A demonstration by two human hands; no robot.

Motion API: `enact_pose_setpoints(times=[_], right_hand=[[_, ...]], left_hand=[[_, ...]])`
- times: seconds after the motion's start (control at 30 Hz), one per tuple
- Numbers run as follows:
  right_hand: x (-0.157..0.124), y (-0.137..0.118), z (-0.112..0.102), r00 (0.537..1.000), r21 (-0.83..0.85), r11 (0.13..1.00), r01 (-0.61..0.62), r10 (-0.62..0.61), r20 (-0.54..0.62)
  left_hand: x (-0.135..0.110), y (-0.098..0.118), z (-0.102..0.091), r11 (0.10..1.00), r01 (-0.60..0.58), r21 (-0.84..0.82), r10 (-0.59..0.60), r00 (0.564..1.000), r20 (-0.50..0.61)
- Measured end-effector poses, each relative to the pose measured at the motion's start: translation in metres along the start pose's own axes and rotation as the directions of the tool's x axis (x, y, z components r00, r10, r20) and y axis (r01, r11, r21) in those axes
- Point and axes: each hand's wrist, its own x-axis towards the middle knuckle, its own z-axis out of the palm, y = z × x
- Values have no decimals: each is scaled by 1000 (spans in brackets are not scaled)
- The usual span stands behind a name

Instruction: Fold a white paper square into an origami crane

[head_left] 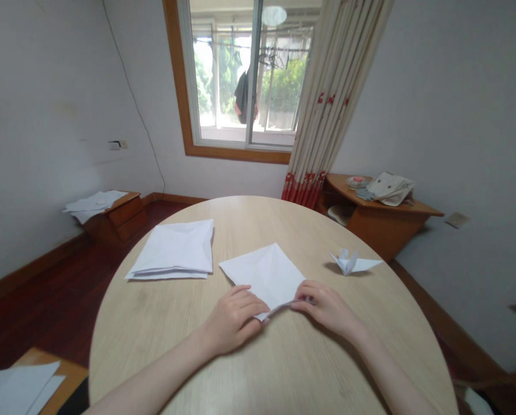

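A white sheet of paper (269,275) with crease lines lies turned cornerwise on the round table (258,374). Its near right edge is lifted a little off the tabletop. My left hand (236,316) rests on the sheet's near corner, fingers laid over the paper and the thumb at its edge. At the right corner, my right hand (321,305) pinches the edge between thumb and fingers. A folded paper crane (348,262) stands on the table beyond my right hand. Left of the sheet sits a stack of white paper (175,248).
More paper (22,386) lies on a wooden surface at the lower left. A small cabinet (126,216) bearing papers (96,203) stands by the left wall. On the right, a wooden desk (379,225) holds a cloth bag (391,189). A curtain (327,109) hangs beside the window.
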Motion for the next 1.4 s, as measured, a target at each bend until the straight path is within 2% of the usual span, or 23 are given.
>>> enact_pose_setpoints(times=[0.17, 0.4, 0.53, 0.7, 0.83, 0.97, 1.03, 1.2, 1.4], right_hand=[[-1, 8, 0, 1000, 37, 999, -3, 3, 2], [0, 6, 7, 999, 23, 999, 33, -33, -16], [0, -1, 15, 1000, 23, 1000, 14, -13, -17], [2, -10, 26, 1000, 72, 997, 9, -7, -28], [3, -18, 32, 998, 142, 990, 7, 2, -61], [3, -24, 33, 998, 199, 980, 16, -3, -66], [3, -24, 33, 997, 206, 978, 29, -15, -70], [4, -22, 33, 992, 213, 974, 73, -48, -117], [5, -21, 33, 993, 246, 968, 52, -24, -117]], left_hand=[[2, 2, -4, 999, 38, -1, -38, 997, -66], [-2, 2, -3, 996, 76, 51, -61, 964, -259], [-3, 2, -1, 994, 36, 105, 2, 939, -345], [-3, 5, -2, 971, -78, 225, 167, 895, -415], [-4, 8, -4, 928, -203, 312, 313, 879, -359], [-3, 9, -3, 888, -272, 370, 373, 897, -238], [-3, 8, -1, 884, -249, 396, 346, 918, -195], [-1, 5, 3, 883, -95, 460, 162, 981, -109], [0, 3, 4, 899, -79, 430, 75, 997, 26]])
